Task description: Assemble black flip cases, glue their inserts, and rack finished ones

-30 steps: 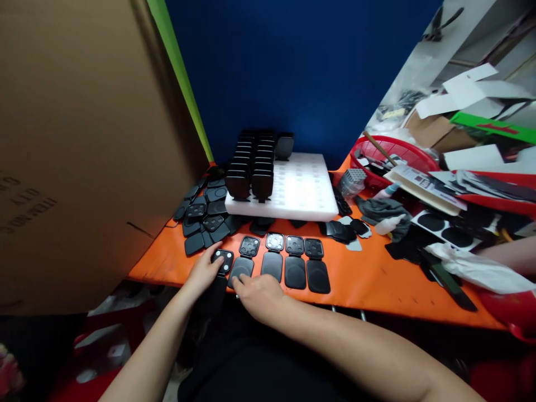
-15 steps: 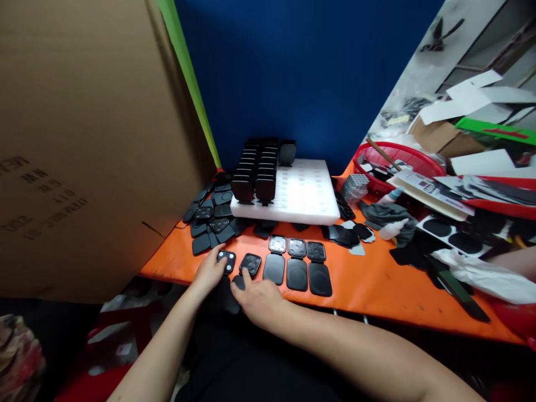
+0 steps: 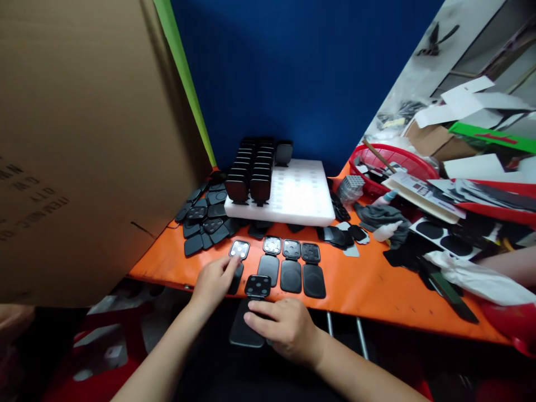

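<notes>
My right hand [image 3: 288,329] grips a folding black panel piece [image 3: 247,324] over the table's front edge. Its small square end has several round dots and points away from me; the larger plain panel hangs towards me. My left hand [image 3: 213,282] has its fingers closed at a similar hinged piece [image 3: 239,249] lying on the orange table. That hand partly hides the lower panel. Just to the right, three more such pieces lie in a row, among them a left one [image 3: 268,270], a middle one [image 3: 291,276] and a right one [image 3: 314,280].
Behind the row is a white foam tray [image 3: 301,192] with black panels standing in its left half. A pile of black parts [image 3: 205,218] lies left. To the right are a red basket [image 3: 393,159], a grey cloth [image 3: 383,215] and another person's arm [image 3: 511,265]. A cardboard box [image 3: 84,139] walls the left.
My left hand has shifted its piece right and away from me, beside the row. My right hand has drawn its piece off the tabletop, back towards my body.
</notes>
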